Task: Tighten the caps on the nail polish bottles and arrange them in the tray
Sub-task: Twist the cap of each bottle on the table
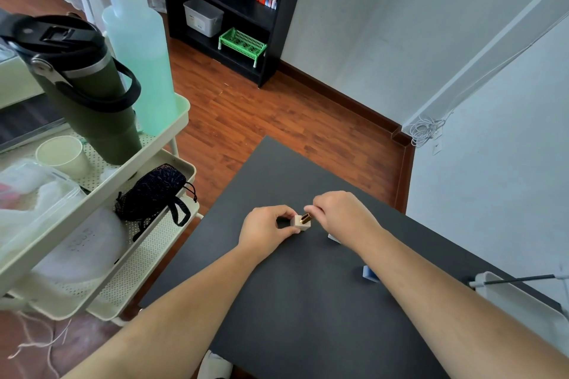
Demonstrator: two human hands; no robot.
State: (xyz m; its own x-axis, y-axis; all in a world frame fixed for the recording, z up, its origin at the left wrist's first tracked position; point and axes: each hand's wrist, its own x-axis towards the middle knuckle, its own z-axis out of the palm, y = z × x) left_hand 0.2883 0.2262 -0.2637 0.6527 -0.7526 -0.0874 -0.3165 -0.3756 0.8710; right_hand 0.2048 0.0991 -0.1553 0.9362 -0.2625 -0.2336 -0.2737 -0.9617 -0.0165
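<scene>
While the left hand point(266, 229) clamps its fingers round the pale nail polish bottle point(301, 222) mid-tabletop point(308, 301), the right hand point(340, 212) pinches the gold cap point(306, 218). Risk: the bottle is tilted, so a loose cap could leak. 2 further bottles lie right, partly hidden.

Both bare forearms reach forward, wrists nearly meeting. The left hand point(267, 232) curls its fingers point(288, 213) into a pinch at their tips; the right hand point(341, 209) pinches likewise, its fingers point(317, 210) just beside the left's.
</scene>
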